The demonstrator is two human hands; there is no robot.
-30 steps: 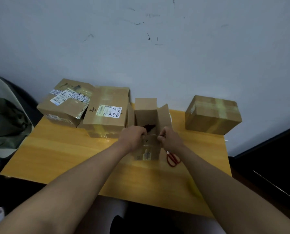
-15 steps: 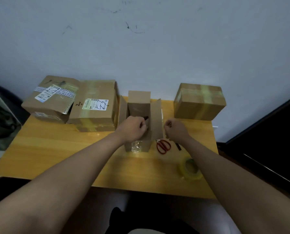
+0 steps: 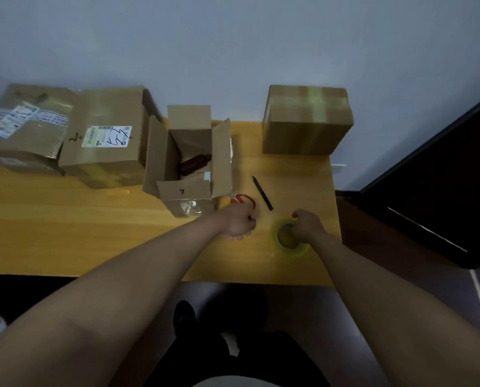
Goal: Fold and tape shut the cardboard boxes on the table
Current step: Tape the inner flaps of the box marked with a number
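My right hand (image 3: 307,224) grips the yellow tape roll (image 3: 289,241) near the table's (image 3: 93,236) front edge; my left hand (image 3: 240,222) — fingers curled, contents unclear — hovers beside red scissors (image 3: 243,199); the open box (image 3: 190,163) stands just behind.

Four cardboard boxes stand on the worktop (image 3: 65,219): two labelled boxes at ten o'clock (image 3: 24,127) (image 3: 104,141), one open box (image 3: 188,163) at twelve, one taped box (image 3: 306,121) at two. One dark bottle (image 3: 194,164) lies inside the open box. One tape roll (image 3: 289,241), one pair of red-handled scissors (image 3: 243,199), one black pen (image 3: 262,192). Two hands (image 3: 240,222) (image 3: 307,226).
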